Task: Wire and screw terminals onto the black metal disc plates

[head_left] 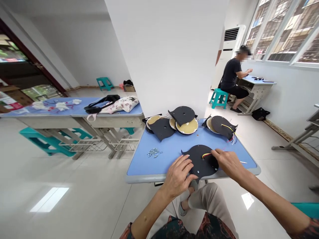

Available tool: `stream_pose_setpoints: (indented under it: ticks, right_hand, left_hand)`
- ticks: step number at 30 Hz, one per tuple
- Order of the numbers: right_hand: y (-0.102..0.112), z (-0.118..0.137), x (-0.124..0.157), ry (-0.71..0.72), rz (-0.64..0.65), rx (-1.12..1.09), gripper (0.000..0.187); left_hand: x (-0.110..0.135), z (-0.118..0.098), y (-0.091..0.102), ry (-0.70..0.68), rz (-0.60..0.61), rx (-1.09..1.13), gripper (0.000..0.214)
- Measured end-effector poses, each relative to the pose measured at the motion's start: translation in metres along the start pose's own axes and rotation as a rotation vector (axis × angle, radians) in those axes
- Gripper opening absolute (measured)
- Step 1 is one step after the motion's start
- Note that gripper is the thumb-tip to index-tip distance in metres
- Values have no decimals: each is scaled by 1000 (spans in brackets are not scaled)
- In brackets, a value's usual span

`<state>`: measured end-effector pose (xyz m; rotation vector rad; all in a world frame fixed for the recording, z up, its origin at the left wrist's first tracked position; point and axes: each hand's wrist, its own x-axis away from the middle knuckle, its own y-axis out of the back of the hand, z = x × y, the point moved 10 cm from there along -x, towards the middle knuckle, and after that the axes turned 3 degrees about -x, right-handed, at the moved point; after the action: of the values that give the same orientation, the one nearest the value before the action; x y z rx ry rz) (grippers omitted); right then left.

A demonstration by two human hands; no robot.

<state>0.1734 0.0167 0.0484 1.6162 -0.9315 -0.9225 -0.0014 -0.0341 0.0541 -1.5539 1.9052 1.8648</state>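
Note:
A black round plate with red and yellow wires lies at the near edge of a small blue table. My left hand rests on the plate's near left rim, fingers curled over it. My right hand sits at the plate's right side, its fingers pinched at the wires near the centre. A small heap of silver screws lies on the table left of the plate.
Stacks of black plates and yellow-faced discs fill the table's far side, one with loose wires. A white pillar stands behind. A second blue table with bags is at left. A person sits at a desk at the far right.

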Motion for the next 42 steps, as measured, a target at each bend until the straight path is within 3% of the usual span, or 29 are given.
stream_pose_setpoints:
  ticks: [5, 7, 10, 12, 15, 19, 24, 29, 32, 35, 37, 42]
  right_hand:
    - [-4, 1, 35, 89, -267, 96, 43]
    - [-8, 4, 39, 111, -318, 121, 45]
    - [-11, 5, 39, 94, -353, 127, 43]
    - [-11, 6, 39, 84, -371, 121, 41]
    - [-9, 7, 40, 80, -399, 112, 41]
    - [-5, 10, 41, 96, -421, 103, 39]
    - [5, 14, 43, 102, -446, 110, 40]
    - [7, 16, 42, 75, -430, 81, 42]
    - [5, 16, 42, 58, -413, 54, 43]
    - [4, 15, 42, 49, -406, 31, 45]
    - [5, 15, 43, 42, -412, 20, 46]
    - [9, 15, 44, 37, -428, -2, 45]
  left_hand:
    - [-6, 18, 5, 19, 6, 26, 33]
    - [-6, 43, 19, 114, -32, 1, 30]
    - [5, 101, 53, 408, -93, -163, 22]
    - [14, 135, 66, 572, -16, -289, 17]
    - [18, 159, 64, 630, 181, -396, 14]
    - [14, 156, 46, 574, 317, -466, 17]
    - [11, 153, 30, 555, 370, -496, 21]
    - [-3, 150, 33, 530, 259, -378, 19]
    - [-23, 149, 27, 600, 175, -122, 13]
    - [-52, 139, 0, 671, 157, 222, 7]
    - [-75, 125, -20, 649, 159, 370, 6]
    - [-108, 95, -69, 538, 325, 418, 10]
